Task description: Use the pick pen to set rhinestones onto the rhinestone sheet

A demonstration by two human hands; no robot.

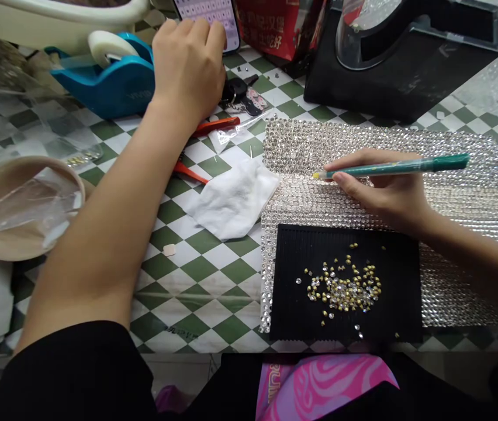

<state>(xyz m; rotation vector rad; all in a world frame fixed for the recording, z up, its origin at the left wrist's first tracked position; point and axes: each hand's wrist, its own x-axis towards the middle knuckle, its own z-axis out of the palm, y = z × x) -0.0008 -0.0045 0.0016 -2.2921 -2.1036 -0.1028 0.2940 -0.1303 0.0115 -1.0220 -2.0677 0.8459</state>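
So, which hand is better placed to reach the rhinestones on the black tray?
Probably the right hand, holding the green pick-up pen close by; the left hand rests farther away, near the phone.

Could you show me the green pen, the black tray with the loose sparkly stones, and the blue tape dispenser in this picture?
Green pen [407, 166]: head view, on its barrel.
Black tray [400, 275]: head view, on a bare ridged part.
Blue tape dispenser [117, 88]: head view, on its body.
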